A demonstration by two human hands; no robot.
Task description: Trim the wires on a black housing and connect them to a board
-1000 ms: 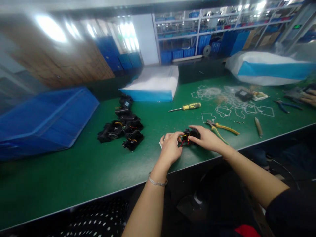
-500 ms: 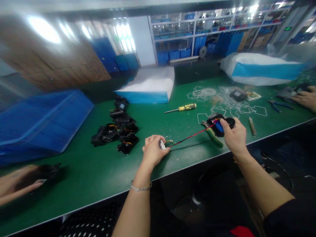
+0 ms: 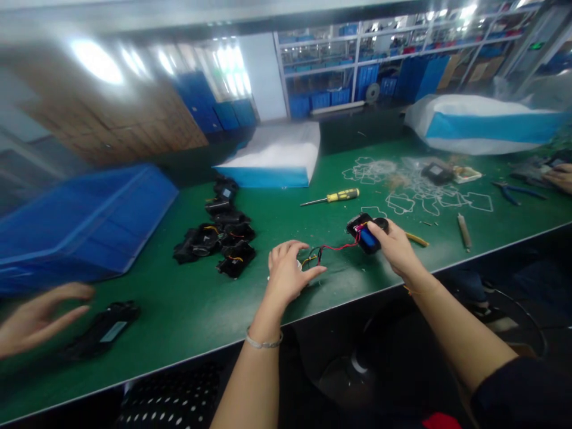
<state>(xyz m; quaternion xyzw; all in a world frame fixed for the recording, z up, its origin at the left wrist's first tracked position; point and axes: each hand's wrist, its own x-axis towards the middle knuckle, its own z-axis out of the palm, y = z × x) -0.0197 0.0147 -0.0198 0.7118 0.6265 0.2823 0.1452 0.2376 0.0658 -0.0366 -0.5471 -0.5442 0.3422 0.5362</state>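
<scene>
Item in hand: small black motor unit (image 3: 366,231), hard moulded plastic, with a blue cylindrical part on its face. My right hand (image 3: 395,247) is closed around it, holding it just above the green tabletop (image 3: 179,304) near the front edge.

Lead: thin red, black and yellow wires (image 3: 333,249) run slack from the unit to my left hand (image 3: 288,274). That hand is half open, fingers spread and curled over the wire end; a small white connector seems to sit under it, though I cannot tell whether it is gripped.

Progress, as I judge it: the lead looks uncoiled from the unit, so this piece is mid-handling. The pile of similar black units (image 3: 221,229), wires tucked in, lies to the left, well apart; I cannot tell whether those are finished.

Tools: yellow-handled screwdriver (image 3: 335,196), slim steel shaft, beyond the hands; yellow-handled pliers (image 3: 416,239) partly hidden behind my right hand.

Surroundings: matte green mat with white outline markings (image 3: 429,199); blue plastic crate (image 3: 80,220) far left; white-and-blue bag (image 3: 274,155) at the back.

Other people: a co-worker's hand (image 3: 36,319), open, beside a flat black part (image 3: 105,330) at lower left.
</scene>
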